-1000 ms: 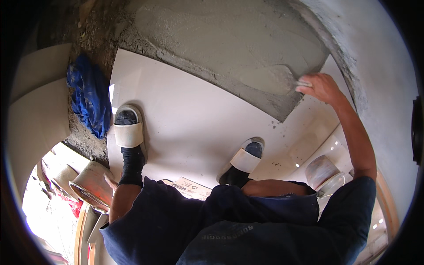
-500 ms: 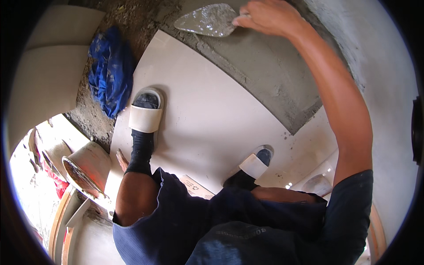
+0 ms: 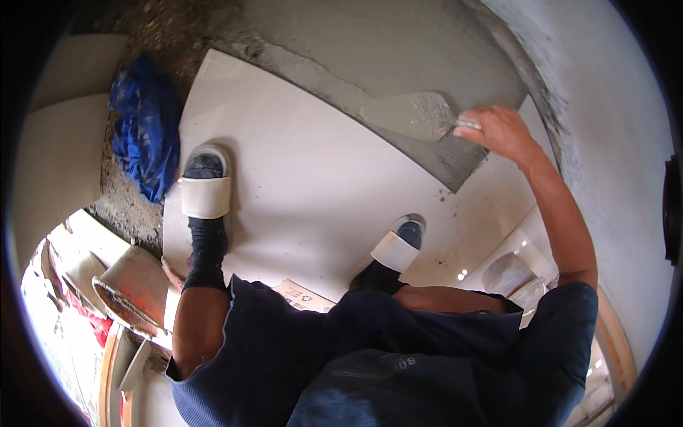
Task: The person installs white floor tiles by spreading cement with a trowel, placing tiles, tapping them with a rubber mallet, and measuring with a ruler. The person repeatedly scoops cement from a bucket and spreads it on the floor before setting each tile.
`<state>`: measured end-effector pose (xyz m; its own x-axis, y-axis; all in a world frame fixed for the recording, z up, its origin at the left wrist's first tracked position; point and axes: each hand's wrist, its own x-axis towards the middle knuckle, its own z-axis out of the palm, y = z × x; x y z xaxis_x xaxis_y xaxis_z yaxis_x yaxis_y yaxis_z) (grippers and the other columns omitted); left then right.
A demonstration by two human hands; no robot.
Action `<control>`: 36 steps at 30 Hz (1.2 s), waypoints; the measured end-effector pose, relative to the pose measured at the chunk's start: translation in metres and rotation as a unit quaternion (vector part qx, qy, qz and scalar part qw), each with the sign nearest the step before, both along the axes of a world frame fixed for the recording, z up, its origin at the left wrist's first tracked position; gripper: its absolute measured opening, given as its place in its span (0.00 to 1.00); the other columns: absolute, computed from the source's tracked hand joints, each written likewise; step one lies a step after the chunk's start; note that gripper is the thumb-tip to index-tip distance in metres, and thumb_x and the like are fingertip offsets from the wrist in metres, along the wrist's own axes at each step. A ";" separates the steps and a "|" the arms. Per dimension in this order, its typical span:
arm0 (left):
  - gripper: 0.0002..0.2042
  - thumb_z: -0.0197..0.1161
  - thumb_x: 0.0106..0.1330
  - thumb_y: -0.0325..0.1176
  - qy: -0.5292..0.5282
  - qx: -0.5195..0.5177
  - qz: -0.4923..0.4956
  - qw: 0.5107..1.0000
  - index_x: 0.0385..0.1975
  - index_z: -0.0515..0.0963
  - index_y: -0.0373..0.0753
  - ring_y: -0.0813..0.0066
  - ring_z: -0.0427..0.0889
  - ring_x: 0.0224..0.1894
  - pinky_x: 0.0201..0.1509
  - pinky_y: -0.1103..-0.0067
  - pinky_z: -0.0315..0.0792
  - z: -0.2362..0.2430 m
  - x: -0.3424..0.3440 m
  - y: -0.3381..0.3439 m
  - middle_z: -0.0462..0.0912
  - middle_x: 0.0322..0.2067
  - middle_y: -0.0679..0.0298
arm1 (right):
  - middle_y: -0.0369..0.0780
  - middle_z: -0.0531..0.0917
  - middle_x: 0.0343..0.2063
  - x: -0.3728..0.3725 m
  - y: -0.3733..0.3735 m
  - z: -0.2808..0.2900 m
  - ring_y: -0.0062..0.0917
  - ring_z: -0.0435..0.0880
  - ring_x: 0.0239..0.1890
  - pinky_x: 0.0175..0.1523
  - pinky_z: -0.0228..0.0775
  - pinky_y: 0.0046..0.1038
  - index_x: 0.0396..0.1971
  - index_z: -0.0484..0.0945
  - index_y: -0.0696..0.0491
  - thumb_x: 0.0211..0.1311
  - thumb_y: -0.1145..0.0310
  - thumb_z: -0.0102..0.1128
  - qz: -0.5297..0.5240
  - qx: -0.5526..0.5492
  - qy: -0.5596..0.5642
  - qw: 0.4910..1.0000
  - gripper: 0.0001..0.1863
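Observation:
My right hand (image 3: pixel 498 132) grips the short handle of a pointed trowel (image 3: pixel 413 116). Its grey-smeared blade lies flat over the wet mortar (image 3: pixel 341 43), close to the edge of a large pale tile (image 3: pixel 306 178), tip pointing left. Beside my left ankle, the fingers of my left hand (image 3: pixel 171 273) show, stretched out at the tile's left edge with nothing seen in them; my leg and shorts hide the rest of that hand. My sandalled feet stand on the pale tile.
A crumpled blue plastic bag (image 3: pixel 146 132) lies on rough ground at left. Mortar-crusted buckets (image 3: pixel 135 285) lean at the lower left. A plastered wall (image 3: pixel 605 142) rises at right. A printed cardboard piece (image 3: pixel 302 293) sits below my shorts' edge.
My right hand has brought the trowel down and to the right, nearer to me, along the mortar's tile-side edge. The whole view has shifted slightly. My left hand stays beside my ankle.

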<state>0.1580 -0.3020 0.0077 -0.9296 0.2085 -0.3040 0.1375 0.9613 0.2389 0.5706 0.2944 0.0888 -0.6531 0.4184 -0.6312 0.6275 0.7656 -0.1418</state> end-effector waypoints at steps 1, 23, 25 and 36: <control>0.35 0.58 0.68 0.44 -0.003 -0.002 -0.003 1.000 0.69 0.51 0.37 0.50 0.53 0.70 0.71 0.64 0.51 -0.001 0.000 -0.001 0.54 0.68 0.46 | 0.45 0.84 0.34 0.026 -0.005 -0.004 0.41 0.82 0.39 0.45 0.73 0.39 0.40 0.82 0.51 0.60 0.45 0.57 -0.019 0.002 0.002 1.000 0.23; 0.34 0.57 0.68 0.44 -0.028 -0.035 -0.052 0.998 0.69 0.52 0.36 0.49 0.55 0.69 0.71 0.63 0.52 -0.009 -0.023 -0.009 0.55 0.67 0.45 | 0.40 0.83 0.30 0.163 -0.041 -0.034 0.37 0.83 0.34 0.40 0.75 0.37 0.33 0.81 0.51 0.60 0.46 0.57 -0.065 0.127 0.081 0.986 0.21; 0.34 0.57 0.68 0.45 -0.030 -0.039 -0.059 0.997 0.69 0.52 0.36 0.49 0.56 0.69 0.71 0.63 0.52 -0.010 -0.026 -0.010 0.55 0.67 0.45 | 0.39 0.83 0.29 0.166 -0.030 -0.034 0.36 0.83 0.32 0.38 0.76 0.35 0.31 0.81 0.50 0.59 0.47 0.59 -0.051 0.190 0.118 0.973 0.19; 0.34 0.57 0.68 0.45 -0.034 -0.034 -0.095 0.994 0.68 0.53 0.36 0.49 0.57 0.69 0.70 0.62 0.53 -0.025 -0.051 -0.005 0.56 0.67 0.45 | 0.40 0.83 0.31 0.147 -0.048 -0.044 0.38 0.83 0.34 0.39 0.76 0.36 0.36 0.80 0.52 0.60 0.44 0.56 -0.230 0.198 0.079 0.949 0.24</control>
<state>0.1068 -0.3069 -0.0169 -0.8525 0.3546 -0.3840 0.3032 0.9339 0.1893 0.7176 0.2466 0.0451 -0.4165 0.8667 -0.2744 0.9035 0.4281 -0.0195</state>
